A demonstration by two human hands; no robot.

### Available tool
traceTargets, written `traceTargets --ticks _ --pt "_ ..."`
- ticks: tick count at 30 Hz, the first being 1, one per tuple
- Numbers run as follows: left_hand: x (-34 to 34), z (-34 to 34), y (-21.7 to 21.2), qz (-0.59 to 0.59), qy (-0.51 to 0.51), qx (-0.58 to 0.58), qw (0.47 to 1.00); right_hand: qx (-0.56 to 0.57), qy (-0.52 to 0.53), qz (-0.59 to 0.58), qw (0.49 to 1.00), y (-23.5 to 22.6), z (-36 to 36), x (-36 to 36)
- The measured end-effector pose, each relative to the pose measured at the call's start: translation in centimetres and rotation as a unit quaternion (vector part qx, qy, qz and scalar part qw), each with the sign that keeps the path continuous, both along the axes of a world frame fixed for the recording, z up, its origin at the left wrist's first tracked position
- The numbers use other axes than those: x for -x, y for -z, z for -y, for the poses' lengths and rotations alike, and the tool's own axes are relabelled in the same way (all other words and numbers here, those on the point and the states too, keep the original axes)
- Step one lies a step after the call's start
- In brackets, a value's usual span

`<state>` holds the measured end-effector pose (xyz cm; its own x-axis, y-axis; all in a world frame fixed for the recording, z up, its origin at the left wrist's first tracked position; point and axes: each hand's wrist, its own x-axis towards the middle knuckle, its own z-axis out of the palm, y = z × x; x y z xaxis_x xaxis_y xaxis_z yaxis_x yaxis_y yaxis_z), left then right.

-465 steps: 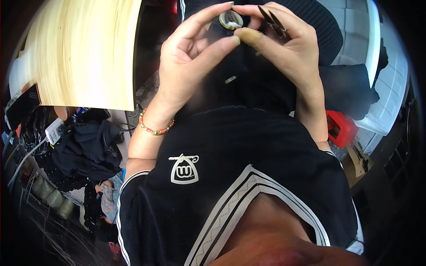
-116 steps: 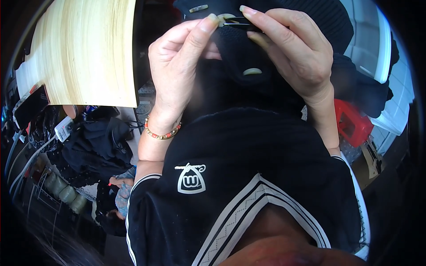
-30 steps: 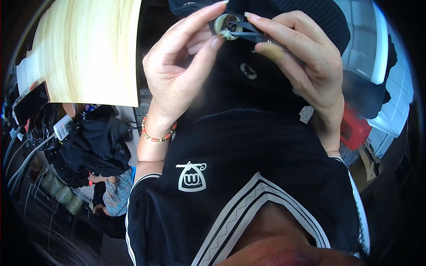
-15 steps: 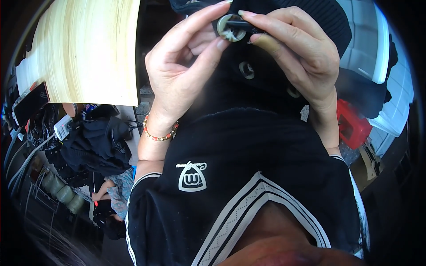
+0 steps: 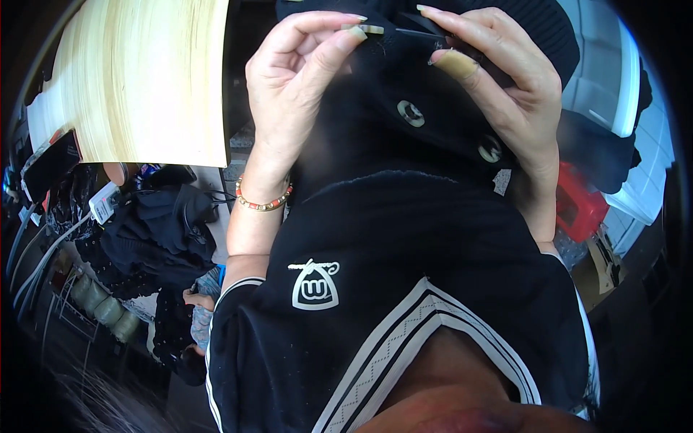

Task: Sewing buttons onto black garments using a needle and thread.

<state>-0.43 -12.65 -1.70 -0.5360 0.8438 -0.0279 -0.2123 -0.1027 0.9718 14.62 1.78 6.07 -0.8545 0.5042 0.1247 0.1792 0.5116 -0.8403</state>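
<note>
The left hand is reaching up from 6 o'clock toward the top of the view; its thumb and forefinger are pinching the upper edge of a black garment, the other fingers curling loosely behind. The right hand is coming in from 3 o'clock and meeting it at 12 o'clock; its fingers are closing round a thin dark tool (too small and dark to say what kind), whose tip is pointing toward the left fingertips, just beside them. The garment is hanging between the two hands and draping down over the person's chest, filling the middle of the view; two pale buttons are showing on it, one near the centre and the other at 4 o'clock from the first, just beside the right palm. A beaded bracelet is circling the left wrist. At 10 o'clock a pale wooden board is lying well apart from the hands; below it, at 8 o'clock, dark clothes are piling up; at 3 o'clock, beyond the right wrist, a red box is sitting near a white tub.
</note>
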Motion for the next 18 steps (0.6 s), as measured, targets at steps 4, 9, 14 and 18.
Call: traceTargets --ticks 4,9,14,18 --pt "-0.5 -0.3 0.2 0.056 -0.019 -0.041 0.997 -0.016 -0.013 -0.001 1.0 0.3 -0.3 -0.2" --pt "-1.1 -0.3 0.1 0.038 -0.046 -0.012 0.998 -0.12 -0.125 -0.09 0.981 2.3 -1.6 -0.2" --pt "-1.1 -0.2 -0.2 0.075 -0.029 -0.042 0.996 -0.118 -0.11 -0.079 0.984 3.7 -1.7 -1.0" --pt "-1.2 -0.2 -0.3 0.067 -0.038 -0.035 0.996 -0.149 -0.114 -0.115 0.976 3.9 -1.7 -0.8"
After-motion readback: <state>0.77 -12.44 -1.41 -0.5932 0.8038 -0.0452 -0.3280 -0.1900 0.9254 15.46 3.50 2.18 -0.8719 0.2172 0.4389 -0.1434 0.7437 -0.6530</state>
